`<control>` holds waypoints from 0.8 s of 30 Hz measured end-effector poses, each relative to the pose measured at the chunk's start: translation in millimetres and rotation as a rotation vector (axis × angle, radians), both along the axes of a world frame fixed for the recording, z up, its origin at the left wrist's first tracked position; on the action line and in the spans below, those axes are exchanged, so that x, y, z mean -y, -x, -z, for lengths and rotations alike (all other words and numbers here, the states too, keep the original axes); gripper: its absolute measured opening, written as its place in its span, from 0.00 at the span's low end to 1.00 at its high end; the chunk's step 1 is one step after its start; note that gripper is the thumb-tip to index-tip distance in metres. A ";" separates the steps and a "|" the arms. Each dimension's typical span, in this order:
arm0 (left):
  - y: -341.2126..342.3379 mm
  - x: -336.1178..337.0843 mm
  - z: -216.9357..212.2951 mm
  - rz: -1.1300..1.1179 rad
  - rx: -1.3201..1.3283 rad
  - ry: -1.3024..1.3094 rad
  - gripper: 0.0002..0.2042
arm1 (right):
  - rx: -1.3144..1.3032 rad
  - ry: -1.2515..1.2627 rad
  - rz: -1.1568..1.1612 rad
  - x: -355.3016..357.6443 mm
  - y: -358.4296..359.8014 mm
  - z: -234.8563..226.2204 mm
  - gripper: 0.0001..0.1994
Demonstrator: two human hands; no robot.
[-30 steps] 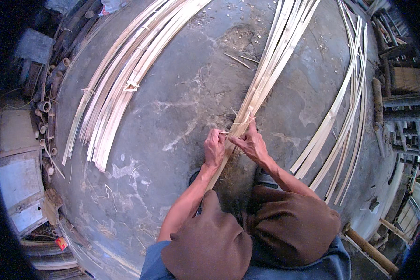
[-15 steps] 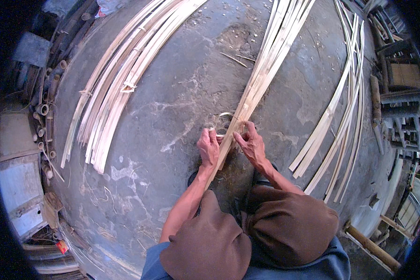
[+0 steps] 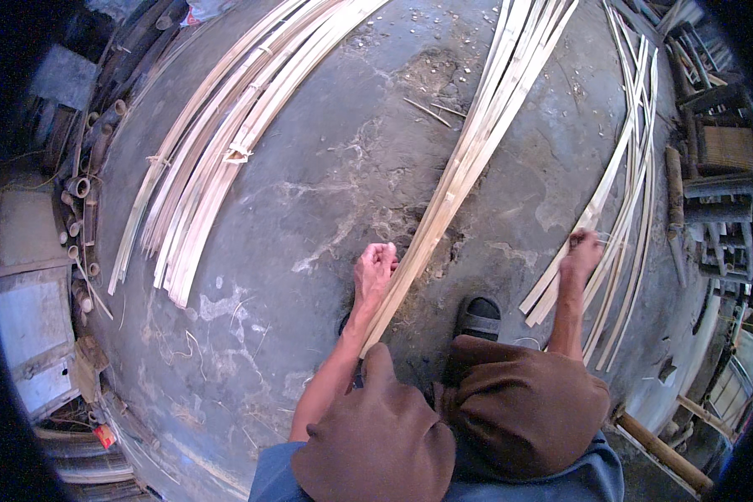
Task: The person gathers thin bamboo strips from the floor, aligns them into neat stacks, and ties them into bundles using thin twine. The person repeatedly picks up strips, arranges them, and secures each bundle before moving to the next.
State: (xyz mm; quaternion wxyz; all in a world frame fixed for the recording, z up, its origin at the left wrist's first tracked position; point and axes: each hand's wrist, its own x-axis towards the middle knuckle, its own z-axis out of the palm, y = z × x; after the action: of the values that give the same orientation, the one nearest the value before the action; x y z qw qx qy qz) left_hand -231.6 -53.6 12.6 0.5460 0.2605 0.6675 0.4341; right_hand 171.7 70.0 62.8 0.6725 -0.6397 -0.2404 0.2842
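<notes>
A bundle of pale split-bamboo strips (image 3: 456, 180) slants up from between my knees to the far side. My left hand (image 3: 375, 274) is beside its near end, palm up, fingers curled closed against the left edge. Whether anything sits in those fingertips is hidden. Off to the right, my right hand (image 3: 581, 253) is closed and blurred by motion, above a looser group of strips (image 3: 619, 230) on the floor. A thin, light bamboo tie shows at its fingers, partly smeared.
Another tied bundle of strips (image 3: 217, 176) lies at the left on the grey floor (image 3: 309, 335). Cut bamboo tubes (image 3: 79, 188) line the left wall. Wooden stools (image 3: 724, 184) stand at the right. A dark sandal (image 3: 480, 318) shows by my right knee. Two short sticks (image 3: 429, 112) lie farther off.
My right hand has left the middle bundle and swung right, over the looser strips. The thin loop around the bundle is gone from there. My left hand stays beside the bundle.
</notes>
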 end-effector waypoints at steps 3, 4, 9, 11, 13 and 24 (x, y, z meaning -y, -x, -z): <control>-16.0 -17.1 -23.0 0.278 -0.190 -0.071 0.22 | -0.060 -0.202 0.284 -28.3 -33.1 -46.3 0.08; -17.8 -19.2 -36.8 0.336 -0.247 -0.095 0.23 | 0.499 0.056 0.033 -37.2 -12.6 -59.7 0.06; -38.7 -23.2 -26.0 0.569 -0.932 -0.252 0.45 | 0.035 -0.041 -1.397 -25.7 211.0 -184.6 0.22; -46.7 -27.1 -21.7 0.608 -0.951 -0.250 0.44 | 0.227 0.066 -1.381 -32.9 228.8 -175.0 0.26; -55.6 -35.5 -34.0 0.686 -0.957 -0.175 0.43 | 0.513 0.083 -1.048 -51.6 216.7 -94.4 0.26; -9.9 -38.1 -88.1 0.699 -0.603 -0.273 0.42 | -0.579 0.296 -0.879 -93.5 192.5 27.3 0.40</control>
State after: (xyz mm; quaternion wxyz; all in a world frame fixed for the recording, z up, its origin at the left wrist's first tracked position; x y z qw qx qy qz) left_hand -221.7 -15.5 100.7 0.4020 0.6528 0.6057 0.2131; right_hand -20.8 163.5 35.4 0.4317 -0.4623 -0.2476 0.7339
